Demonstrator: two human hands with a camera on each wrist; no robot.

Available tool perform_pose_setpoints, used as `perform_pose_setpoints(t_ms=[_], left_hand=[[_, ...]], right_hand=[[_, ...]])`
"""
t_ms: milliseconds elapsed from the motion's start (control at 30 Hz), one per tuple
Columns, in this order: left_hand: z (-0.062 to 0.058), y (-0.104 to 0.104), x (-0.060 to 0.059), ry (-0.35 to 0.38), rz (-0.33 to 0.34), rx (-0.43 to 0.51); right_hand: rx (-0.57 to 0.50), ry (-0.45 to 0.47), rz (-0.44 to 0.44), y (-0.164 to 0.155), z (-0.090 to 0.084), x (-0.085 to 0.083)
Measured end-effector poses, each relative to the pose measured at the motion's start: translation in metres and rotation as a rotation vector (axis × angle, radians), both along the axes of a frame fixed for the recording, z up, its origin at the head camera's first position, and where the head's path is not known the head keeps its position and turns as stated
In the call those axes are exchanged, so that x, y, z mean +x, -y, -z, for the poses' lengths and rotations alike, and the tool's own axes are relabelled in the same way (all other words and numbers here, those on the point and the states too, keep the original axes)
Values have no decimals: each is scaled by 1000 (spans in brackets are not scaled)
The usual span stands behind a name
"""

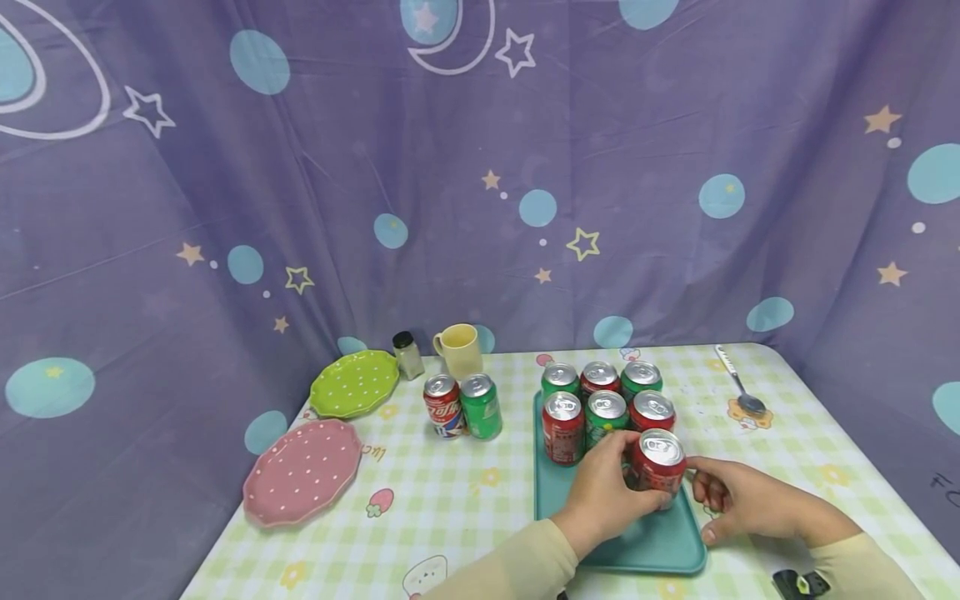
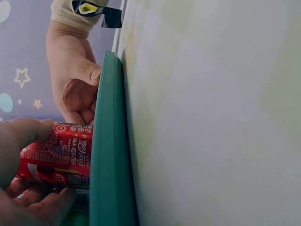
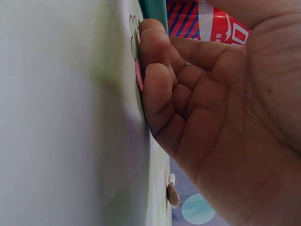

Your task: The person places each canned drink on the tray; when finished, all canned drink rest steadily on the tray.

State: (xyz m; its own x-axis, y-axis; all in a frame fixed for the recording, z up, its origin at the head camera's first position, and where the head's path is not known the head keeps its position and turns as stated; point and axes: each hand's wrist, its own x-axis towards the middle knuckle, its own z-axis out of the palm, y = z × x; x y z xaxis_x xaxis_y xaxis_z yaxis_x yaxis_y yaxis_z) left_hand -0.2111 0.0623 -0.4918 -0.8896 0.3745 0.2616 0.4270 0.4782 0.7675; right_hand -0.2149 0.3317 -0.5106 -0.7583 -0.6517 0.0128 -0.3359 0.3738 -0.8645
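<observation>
Head overview; wrist close-ups beside tray (image 1: 555, 500)

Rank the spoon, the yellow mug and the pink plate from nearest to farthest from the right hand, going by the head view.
1. Spoon: nearest the right hand, beyond it by the table's right edge.
2. Yellow mug: farther, at the back of the table, left of the tray.
3. Pink plate: farthest, at the table's left edge.

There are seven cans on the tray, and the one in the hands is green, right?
Not quite. The can in the hands is red, not green; the head view shows it. The left hand grips it, the right hand is beside it, and seven cans do stand on the tray.
</observation>
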Motion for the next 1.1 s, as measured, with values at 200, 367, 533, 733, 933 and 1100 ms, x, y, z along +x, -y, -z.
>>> perform_pose_setpoints(t_ms=[200, 367, 533, 733, 933, 1100], left_hand=[[-1, -4, 0, -36, -35, -64], [0, -7, 1, -54, -33, -43], [-1, -10, 2, -123, -58, -114], [-1, -10, 3, -162, -75, -151], [0, -11, 4, -155, -75, -151], [-2, -10, 5, -131, -78, -166]], right_hand=[[10, 9, 4, 1, -3, 0], [17, 5, 6, 2, -5, 1], [12, -2, 6, 3, -3, 1], [8, -10, 3, 2, 0, 0], [9, 0, -4, 0, -1, 1], [-4, -5, -11, 2, -1, 1]])
